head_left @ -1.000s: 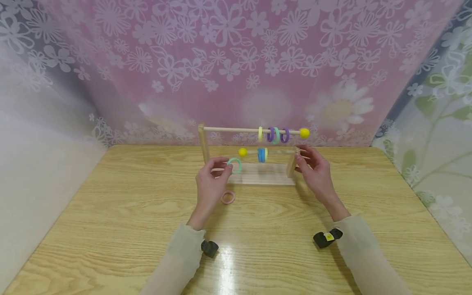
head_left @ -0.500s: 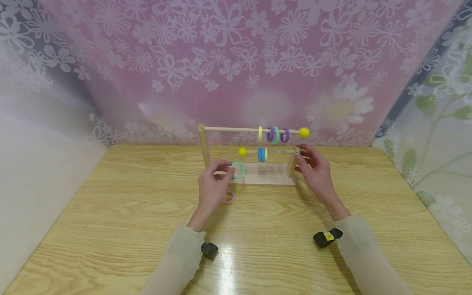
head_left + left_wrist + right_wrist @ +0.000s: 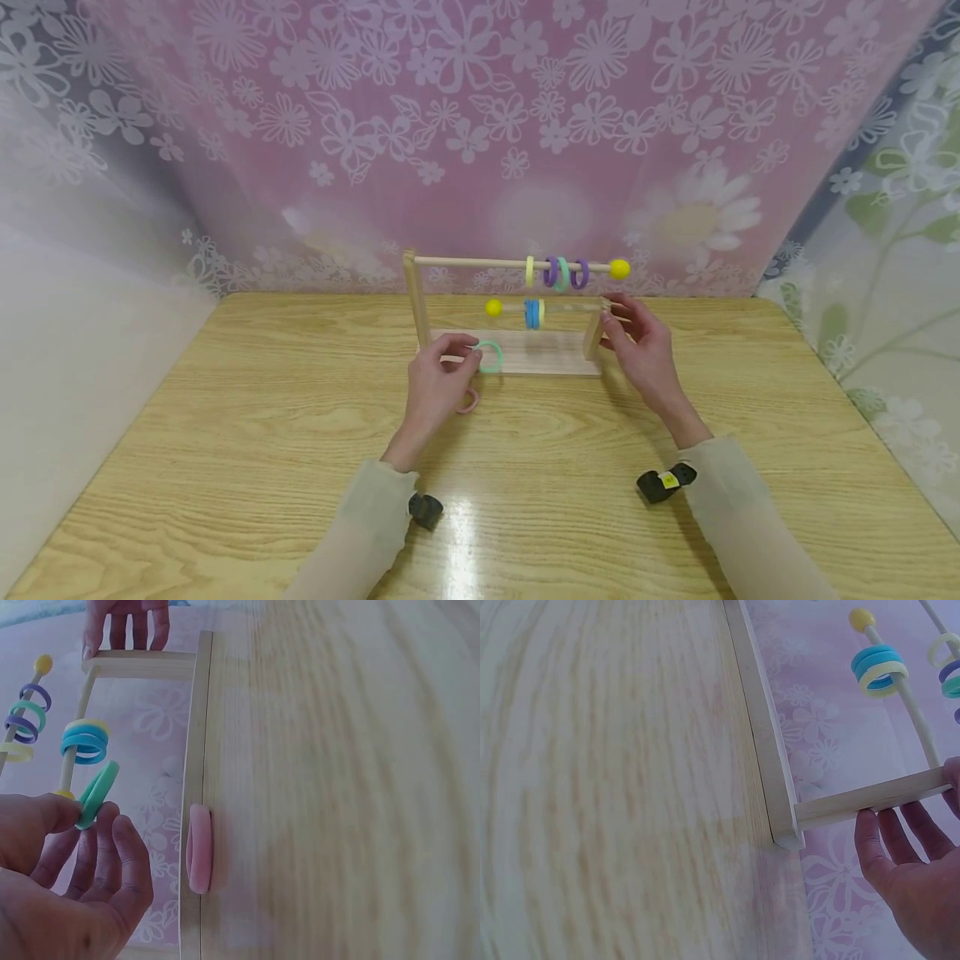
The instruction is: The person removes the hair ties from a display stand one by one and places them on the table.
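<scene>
My left hand [image 3: 441,375] pinches a mint-green ring [image 3: 97,796] between thumb and fingertips, in front of the wooden stand's base [image 3: 543,357]. In the left wrist view the ring is near the lower rod's yellow end ball, which the thumb partly covers. My right hand [image 3: 643,350] grips the stand's short right post [image 3: 870,799], thumb on one side and fingers on the other. From that post the lower rod [image 3: 915,716] runs left, carrying two blue rings [image 3: 531,314] and a pale yellow one. A pink ring [image 3: 200,849] lies on the table, partly hidden by the left hand in the head view.
The upper rod [image 3: 472,263] extends right from the tall left post [image 3: 416,296] to a yellow ball [image 3: 619,269]. Several yellow, purple and green rings hang on it. A flowered curtain [image 3: 480,167] stands behind the wood-grained table [image 3: 262,433].
My left hand has moved slightly right and nearer to me, carrying the green ring lower and covering more of the pink ring. The right hand has stayed on the post.
</scene>
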Available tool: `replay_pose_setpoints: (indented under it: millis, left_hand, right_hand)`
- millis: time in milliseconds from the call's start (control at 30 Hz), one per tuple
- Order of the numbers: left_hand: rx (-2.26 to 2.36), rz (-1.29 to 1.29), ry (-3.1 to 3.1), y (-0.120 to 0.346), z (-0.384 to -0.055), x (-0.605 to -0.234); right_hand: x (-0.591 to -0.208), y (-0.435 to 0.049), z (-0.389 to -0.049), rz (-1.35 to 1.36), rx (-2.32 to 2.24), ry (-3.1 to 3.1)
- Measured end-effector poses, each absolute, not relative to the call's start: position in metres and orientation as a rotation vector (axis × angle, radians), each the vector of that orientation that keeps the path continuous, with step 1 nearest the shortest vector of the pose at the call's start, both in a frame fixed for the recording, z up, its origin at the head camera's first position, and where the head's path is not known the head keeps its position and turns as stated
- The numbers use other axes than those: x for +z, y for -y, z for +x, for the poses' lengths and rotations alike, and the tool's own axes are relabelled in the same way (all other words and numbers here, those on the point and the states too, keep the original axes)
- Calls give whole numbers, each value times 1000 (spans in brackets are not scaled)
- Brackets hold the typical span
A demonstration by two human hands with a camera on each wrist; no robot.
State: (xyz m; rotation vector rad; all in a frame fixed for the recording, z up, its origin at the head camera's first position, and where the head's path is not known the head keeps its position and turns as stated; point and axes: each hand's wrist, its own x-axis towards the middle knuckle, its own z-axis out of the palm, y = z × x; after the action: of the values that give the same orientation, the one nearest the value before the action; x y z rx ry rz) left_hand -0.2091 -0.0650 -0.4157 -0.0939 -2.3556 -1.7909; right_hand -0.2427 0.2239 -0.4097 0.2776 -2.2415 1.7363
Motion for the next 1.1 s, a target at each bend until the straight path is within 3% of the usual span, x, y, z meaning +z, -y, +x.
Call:
replay_pose_setpoints:
  millis: [1100]
  left_hand:
    - [-1801, -168, 2661, 63, -208, -420]
  right_hand:
    - [-411, -225, -244, 305, 1747, 2226]
